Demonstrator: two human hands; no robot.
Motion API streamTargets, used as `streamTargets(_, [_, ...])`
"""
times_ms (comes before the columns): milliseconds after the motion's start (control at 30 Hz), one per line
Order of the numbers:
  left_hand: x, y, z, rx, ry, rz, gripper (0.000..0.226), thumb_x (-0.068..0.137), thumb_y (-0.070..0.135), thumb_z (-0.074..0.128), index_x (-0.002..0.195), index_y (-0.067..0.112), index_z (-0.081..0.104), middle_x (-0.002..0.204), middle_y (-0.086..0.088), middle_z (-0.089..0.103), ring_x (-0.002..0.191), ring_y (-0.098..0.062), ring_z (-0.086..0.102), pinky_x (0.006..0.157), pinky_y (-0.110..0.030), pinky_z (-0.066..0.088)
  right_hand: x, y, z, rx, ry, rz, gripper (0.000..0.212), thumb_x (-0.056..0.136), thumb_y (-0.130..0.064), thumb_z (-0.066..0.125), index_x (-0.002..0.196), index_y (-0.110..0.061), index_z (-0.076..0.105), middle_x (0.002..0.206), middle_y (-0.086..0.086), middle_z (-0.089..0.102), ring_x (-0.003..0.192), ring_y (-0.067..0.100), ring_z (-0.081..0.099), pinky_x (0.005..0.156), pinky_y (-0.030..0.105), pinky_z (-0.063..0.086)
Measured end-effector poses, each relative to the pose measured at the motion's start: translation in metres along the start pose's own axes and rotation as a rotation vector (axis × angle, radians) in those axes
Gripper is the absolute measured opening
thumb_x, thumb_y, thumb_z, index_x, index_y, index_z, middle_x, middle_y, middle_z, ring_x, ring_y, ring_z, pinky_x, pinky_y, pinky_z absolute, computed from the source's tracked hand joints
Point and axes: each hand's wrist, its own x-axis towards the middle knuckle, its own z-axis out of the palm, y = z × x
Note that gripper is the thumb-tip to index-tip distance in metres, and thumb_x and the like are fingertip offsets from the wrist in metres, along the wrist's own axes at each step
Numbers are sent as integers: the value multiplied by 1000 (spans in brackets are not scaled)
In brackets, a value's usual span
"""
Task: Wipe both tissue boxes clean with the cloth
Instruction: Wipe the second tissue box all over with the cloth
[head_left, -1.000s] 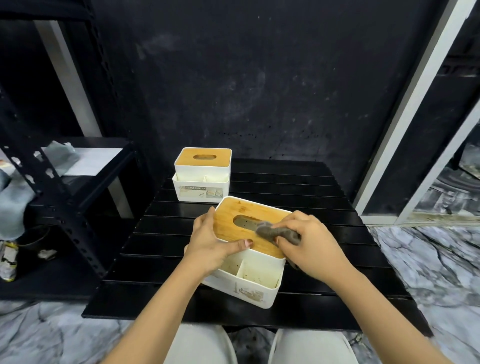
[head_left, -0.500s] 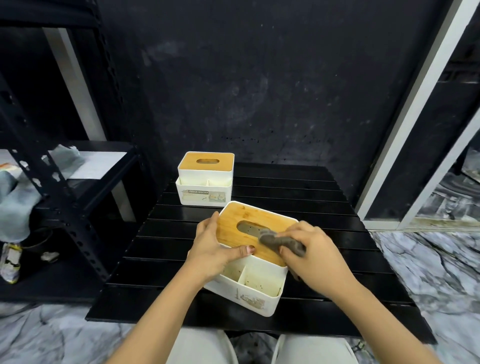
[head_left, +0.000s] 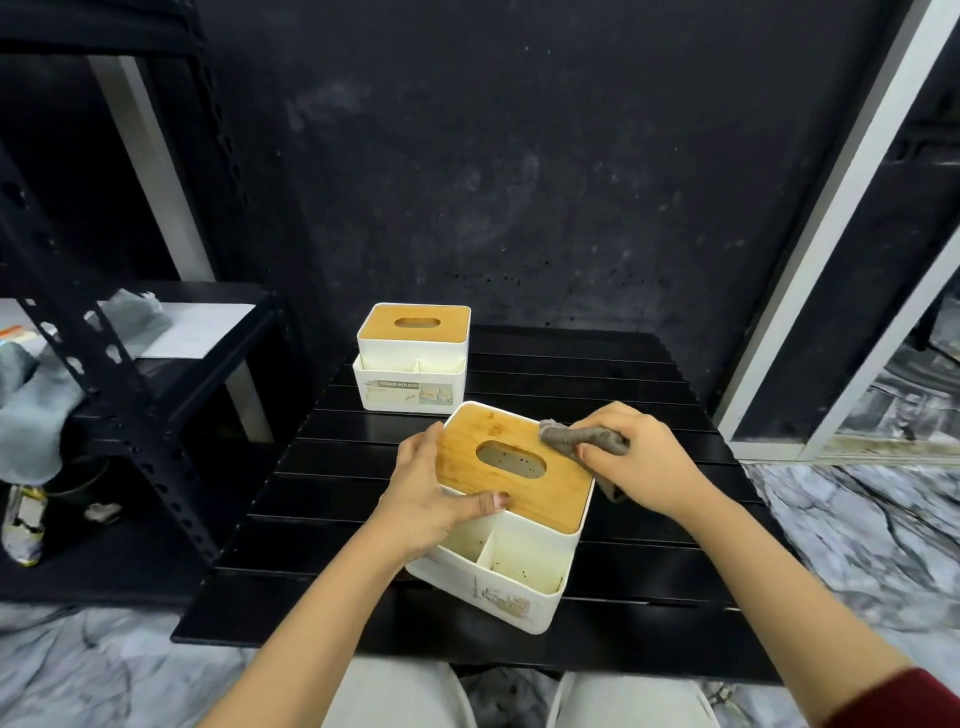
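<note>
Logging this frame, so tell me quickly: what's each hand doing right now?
Left hand: closed, steadying the near tissue box.
Right hand: closed on the grey cloth.

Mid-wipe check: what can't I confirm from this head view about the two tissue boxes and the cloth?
- Near tissue box: left side hidden by the left hand; back and right walls face away.
- Cloth: mostly bunched under the right hand.
- Far tissue box: any dirt too small to judge; back unseen.
- Both boxes' contents: slots too dark.
</note>
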Motion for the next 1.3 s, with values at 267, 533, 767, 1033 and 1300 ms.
streamTargets(267, [13,-12,-9,-56,188,22,78,66,31,82,136,24,47,134,2,42,125,-15,42,103,-31,37,-29,-6,-6,-28,6,-7,24,80,-14,65,92,-34,70,90,-13,59,85,5,58,74,23,50])
streamTargets(533, [2,-5,22,118,207,15,76,75,66,59,140,33,39,142,6,43,134,-18,37,111,-50,30,-48,-19,18,-123,228,117,17,83,-23,61,94,-31,71,87,-9,55,77,7,56,65,22,48])
streamTargets(767, [-3,1,31,220,121,28,103,66,67,68,147,34,15,148,12,29,136,-18,31,115,-50,19,-54,-20,15,-17,79,-12,22,79,-16,65,93,-32,73,85,-11,59,79,4,58,68,19,48])
streamTargets(1033, [-4,-2,29,89,81,48,113,51,71,70,146,36,20,141,15,34,125,-13,44,105,-43,41,-5,-10,6,-70,-30,-17,20,83,-16,62,96,-29,70,96,-10,58,88,10,58,78,34,52])
streamTargets(1300, [-3,-4,30,95,92,20,114,62,59,76,150,30,11,146,12,27,131,-13,37,109,-45,36,52,-1,14,-162,15,15,22,87,-22,57,104,-31,67,107,-3,59,98,18,55,82,43,51])
